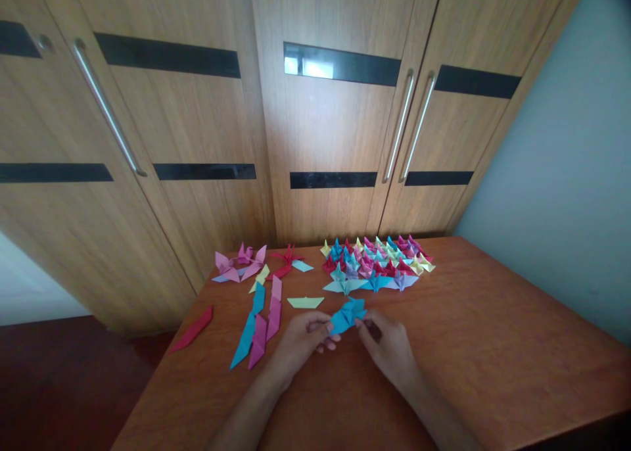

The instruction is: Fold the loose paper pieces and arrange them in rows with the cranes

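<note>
A blue folded-paper origami piece (348,313) is held just above the table between both hands. My left hand (311,334) pinches its left end between thumb and fingers. At the right end, the thumb and fingertips of my right hand (387,342) grip an edge of the same piece. Its middle stands up in small pointed folds. A pale green folded strip (305,302) lies just beyond my left hand. Behind the blue piece sit rows of small pointed origami pieces (367,263) in many colours.
Blue strips (245,339) and pink strips (274,306) lie on the wooden table (483,319) to the left. A red strip (194,329) is near the left edge. Pink folded pieces (240,263) stand at the back left. A wooden wardrobe (325,129) rises behind the table.
</note>
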The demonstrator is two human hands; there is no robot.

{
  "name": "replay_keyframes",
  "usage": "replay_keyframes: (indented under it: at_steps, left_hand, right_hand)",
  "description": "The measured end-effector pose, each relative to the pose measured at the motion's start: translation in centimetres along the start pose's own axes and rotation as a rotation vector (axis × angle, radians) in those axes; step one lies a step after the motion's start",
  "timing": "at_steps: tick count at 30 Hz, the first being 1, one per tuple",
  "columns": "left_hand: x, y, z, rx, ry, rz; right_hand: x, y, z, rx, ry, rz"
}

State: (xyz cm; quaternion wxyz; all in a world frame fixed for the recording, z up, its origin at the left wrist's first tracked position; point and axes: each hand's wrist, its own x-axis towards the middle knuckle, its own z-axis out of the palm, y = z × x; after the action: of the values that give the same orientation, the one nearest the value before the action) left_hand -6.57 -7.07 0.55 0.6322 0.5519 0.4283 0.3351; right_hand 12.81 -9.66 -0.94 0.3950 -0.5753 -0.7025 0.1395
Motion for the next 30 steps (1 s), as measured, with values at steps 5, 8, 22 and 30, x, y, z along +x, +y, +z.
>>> replay_keyframes:
  at_steps: [5,8,22,30]
  left_hand:
    - [-0.1,-0.2,0.3,0.025,-0.014,-0.044]
    - [-0.1,-0.3,0.5,0.041,-0.013,-0.052]
    - [0.0,-0.5,0.5,0.043,-0.048,-0.037]
    - [0.0,-0.5,0.4,0.031,-0.058,-0.052]
  right_hand:
    - [0.3,2.9,-3.4,-0.107,0.164,0.07]
    - [0.8,6.0,-6.7,-0.251,0.273,0.158]
    - [4.0,14.3,-11.6,-0.762,0.095,0.533]
    - [4.9,13.7,-10.2,-0.817,0.021,0.534]
